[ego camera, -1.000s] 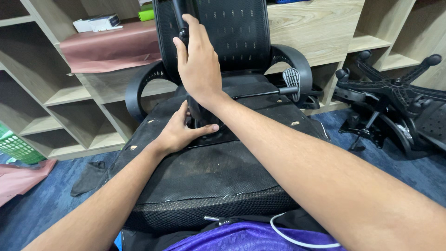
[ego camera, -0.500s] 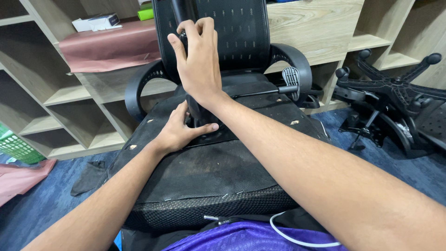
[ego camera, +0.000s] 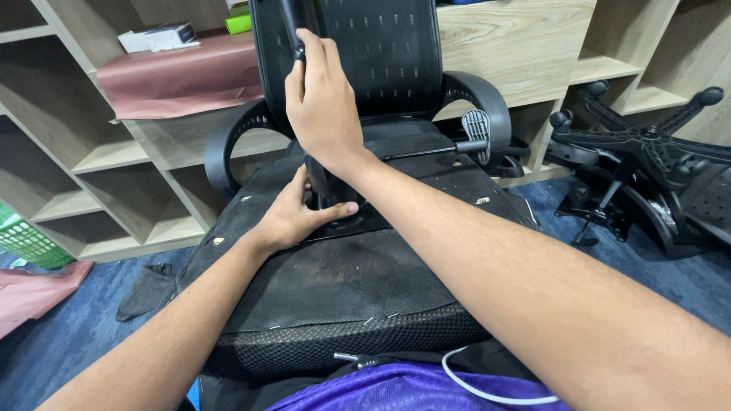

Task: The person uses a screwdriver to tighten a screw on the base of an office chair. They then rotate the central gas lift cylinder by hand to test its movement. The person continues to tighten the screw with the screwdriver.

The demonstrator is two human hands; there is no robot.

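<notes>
A black office chair lies upturned before me, the underside of its seat [ego camera: 335, 289] facing up and its mesh backrest [ego camera: 381, 53] standing behind. My right hand [ego camera: 324, 106] is closed around a black rod [ego camera: 291, 23] that rises from the middle of the seat base. My left hand [ego camera: 297, 217] grips the black mechanism [ego camera: 324, 186] at the foot of that rod, thumb pointing right. A lever with a ribbed grey paddle [ego camera: 474, 129] sticks out to the right.
Wooden shelving [ego camera: 99, 152] runs along the back, with pink paper [ego camera: 175, 76] and a white box [ego camera: 156, 36] on it. A black five-star chair base with castors [ego camera: 647, 152] lies at right. A green basket [ego camera: 27, 243] stands at left on blue carpet.
My right hand has slid a little higher up the rod and closed around it. My left hand has stayed at the rod's foot.
</notes>
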